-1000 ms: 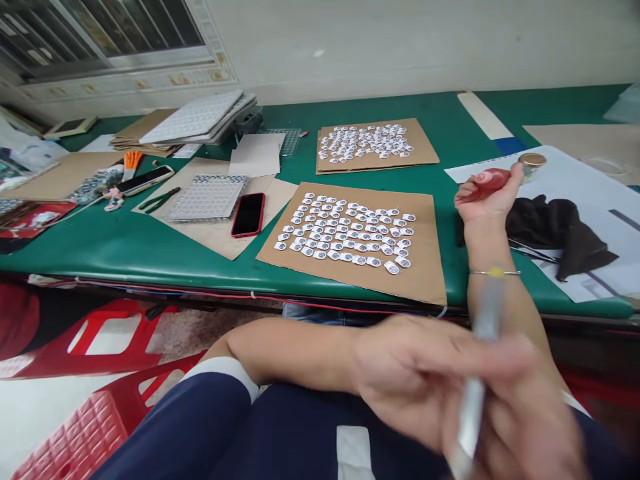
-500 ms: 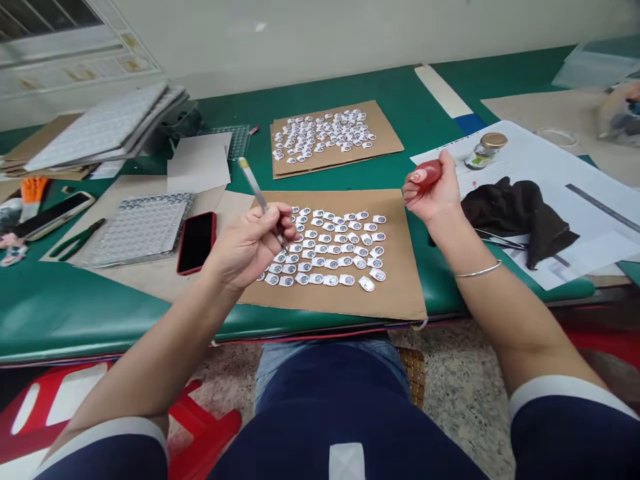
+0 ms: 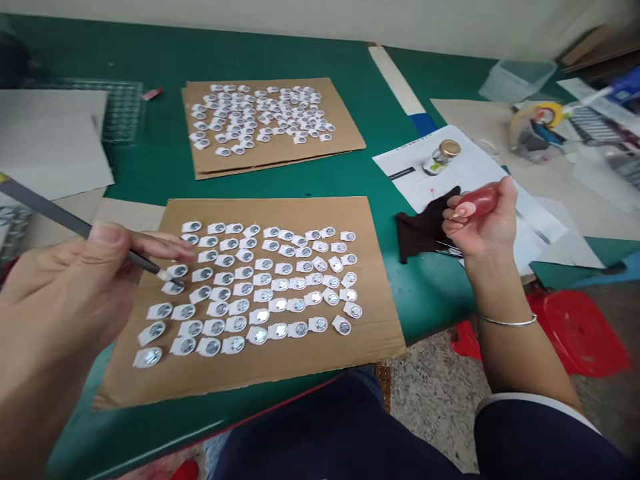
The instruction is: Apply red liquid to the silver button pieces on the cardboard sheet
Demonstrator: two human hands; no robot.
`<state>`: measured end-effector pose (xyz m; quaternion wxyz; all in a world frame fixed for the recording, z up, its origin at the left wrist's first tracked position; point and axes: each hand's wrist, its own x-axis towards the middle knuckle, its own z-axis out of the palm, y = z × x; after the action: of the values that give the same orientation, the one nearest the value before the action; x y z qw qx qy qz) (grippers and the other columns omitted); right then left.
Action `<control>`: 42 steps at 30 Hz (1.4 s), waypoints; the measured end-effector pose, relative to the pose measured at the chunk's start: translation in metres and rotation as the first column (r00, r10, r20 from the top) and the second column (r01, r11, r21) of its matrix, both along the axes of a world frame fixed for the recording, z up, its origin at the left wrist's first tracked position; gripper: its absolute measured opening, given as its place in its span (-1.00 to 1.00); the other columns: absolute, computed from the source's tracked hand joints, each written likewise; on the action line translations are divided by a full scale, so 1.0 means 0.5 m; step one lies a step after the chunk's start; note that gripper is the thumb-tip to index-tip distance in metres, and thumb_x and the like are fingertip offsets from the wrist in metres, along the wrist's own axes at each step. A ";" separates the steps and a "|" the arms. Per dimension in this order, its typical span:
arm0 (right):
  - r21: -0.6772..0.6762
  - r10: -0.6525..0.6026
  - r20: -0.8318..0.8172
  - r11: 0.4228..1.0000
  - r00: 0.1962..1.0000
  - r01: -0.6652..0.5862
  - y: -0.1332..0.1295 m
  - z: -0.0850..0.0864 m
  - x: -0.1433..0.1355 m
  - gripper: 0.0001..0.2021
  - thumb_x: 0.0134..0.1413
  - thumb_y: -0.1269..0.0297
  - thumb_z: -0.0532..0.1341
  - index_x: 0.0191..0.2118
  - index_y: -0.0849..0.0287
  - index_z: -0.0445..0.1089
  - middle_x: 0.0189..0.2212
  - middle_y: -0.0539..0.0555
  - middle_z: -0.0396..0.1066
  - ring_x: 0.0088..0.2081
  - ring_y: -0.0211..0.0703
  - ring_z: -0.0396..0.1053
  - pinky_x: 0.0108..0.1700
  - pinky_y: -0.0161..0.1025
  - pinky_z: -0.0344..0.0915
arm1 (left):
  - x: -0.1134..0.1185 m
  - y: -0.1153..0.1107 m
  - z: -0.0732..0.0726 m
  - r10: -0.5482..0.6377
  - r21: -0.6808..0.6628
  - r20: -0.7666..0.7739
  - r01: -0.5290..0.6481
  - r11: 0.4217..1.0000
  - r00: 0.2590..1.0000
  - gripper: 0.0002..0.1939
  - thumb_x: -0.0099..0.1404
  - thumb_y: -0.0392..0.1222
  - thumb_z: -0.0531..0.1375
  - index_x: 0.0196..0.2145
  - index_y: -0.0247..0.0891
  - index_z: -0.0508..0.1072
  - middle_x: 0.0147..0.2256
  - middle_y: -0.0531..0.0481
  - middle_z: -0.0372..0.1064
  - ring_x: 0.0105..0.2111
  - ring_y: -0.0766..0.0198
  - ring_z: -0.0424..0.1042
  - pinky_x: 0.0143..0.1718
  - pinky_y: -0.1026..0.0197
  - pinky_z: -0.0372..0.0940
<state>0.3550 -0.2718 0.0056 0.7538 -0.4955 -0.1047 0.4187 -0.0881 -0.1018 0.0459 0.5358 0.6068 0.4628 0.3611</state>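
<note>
In my left hand (image 3: 107,260) is a slim grey pen-like tool (image 3: 65,217) with a yellow end, pinched between thumb and fingers. Its thin tip points down over the left side of a brown cardboard sheet (image 3: 320,360). On that sheet lie rows of small white tabs, each with a shiny round disc (image 3: 259,317); my left hand hides part of the sheet's left edge. My right hand (image 3: 485,223), raised at the right above a dark brown cloth (image 3: 417,230), is closed around a dark red, rounded handle (image 3: 483,199). A small pointed bit shows by its thumb.
More tabs lie on stacked cardboard (image 3: 280,157) farther back. A gold-lidded glass jar (image 3: 440,159) stands on white paper (image 3: 410,190). At the right are a clear plastic tub (image 3: 517,80), a bag of supplies (image 3: 535,137) and, below the table edge, a red stool (image 3: 583,333).
The view has turned right and come closer to the front sheet. My left hand has shifted to the left side of the picture, still with the pen-like tool; my right hand still grips the red handle.
</note>
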 end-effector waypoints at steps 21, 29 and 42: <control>0.313 -0.021 -0.225 0.945 0.974 0.093 0.028 0.028 0.088 -0.56 -0.08 -0.14 0.13 -0.63 0.13 0.12 -0.68 -0.07 0.20 -0.71 -0.48 -0.03 -0.76 -0.45 -0.10 | 0.646 -0.089 -0.097 -0.677 -0.053 -0.456 0.742 0.669 0.578 -0.84 0.13 -0.20 0.20 -0.52 -0.36 0.43 -0.56 -0.03 0.34 -0.63 0.40 0.20 -0.56 0.28 0.08; 0.085 -0.263 0.231 0.965 0.937 0.249 0.079 0.011 0.010 -0.59 -0.03 -0.13 0.14 -0.54 0.17 0.24 -0.69 -0.02 0.22 -0.69 -0.32 0.20 -0.78 -0.40 -0.03 | 0.632 0.033 -0.063 -0.642 -0.492 0.084 0.592 0.638 0.762 -0.82 0.05 -0.26 0.32 -0.49 -0.38 0.37 -0.53 0.00 0.30 -0.76 0.62 -0.13 -0.76 0.42 -0.28; 0.251 -0.457 0.422 0.889 0.783 0.383 0.111 -0.028 -0.050 -0.75 -0.01 0.05 0.23 -0.41 0.13 0.28 -0.63 -0.06 0.26 -0.64 -0.30 0.33 -0.80 -0.43 0.12 | 0.609 -0.011 -0.062 -0.667 -0.326 0.021 0.635 0.700 0.745 -0.87 0.05 -0.27 0.30 -0.39 -0.34 0.47 -0.57 0.05 0.33 -0.77 0.59 -0.06 -0.75 0.39 -0.24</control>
<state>0.3301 -0.2161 -0.0081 0.8151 -0.5339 -0.2025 0.0978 0.2163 -0.1071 0.0149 0.6939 0.6556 0.2952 0.0399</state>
